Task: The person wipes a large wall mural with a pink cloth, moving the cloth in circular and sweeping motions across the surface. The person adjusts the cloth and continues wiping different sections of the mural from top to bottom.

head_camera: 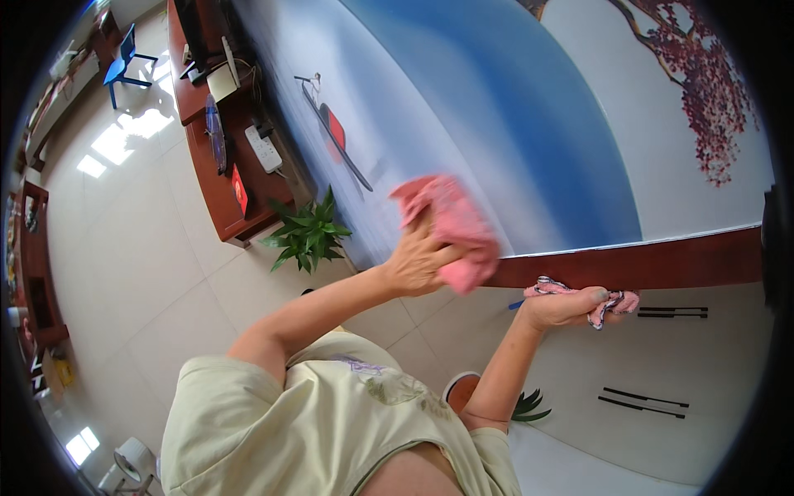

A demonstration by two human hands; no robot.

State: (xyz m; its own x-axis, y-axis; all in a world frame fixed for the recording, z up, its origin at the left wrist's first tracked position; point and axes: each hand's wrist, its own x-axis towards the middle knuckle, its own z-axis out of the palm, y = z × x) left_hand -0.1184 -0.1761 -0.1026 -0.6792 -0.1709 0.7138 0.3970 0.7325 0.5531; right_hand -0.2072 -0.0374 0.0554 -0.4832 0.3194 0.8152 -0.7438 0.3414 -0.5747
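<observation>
My left hand (pixel 420 255) is at the middle of the head view, its fingers pressed into a bunched pink cloth (pixel 462 232). This cloth is slightly blurred and lies over the lower part of a blue and white picture panel (pixel 527 142); whether it touches the surface I cannot tell. Lower and to the right, my right hand (pixel 567 308) grips a second pink cloth (pixel 622 302) with dark and white edging, the thumb on top. That hand is just below the dark red wooden edge (pixel 633 263) under the panel.
A leafy green plant (pixel 310 229) stands left of the panel. Beyond it, a reddish wooden desk (pixel 217 204) bears a white power strip (pixel 263 150) and other items. A white cabinet front with black handles (pixel 673 312) is at the lower right. A blue chair (pixel 127 65) stands far left.
</observation>
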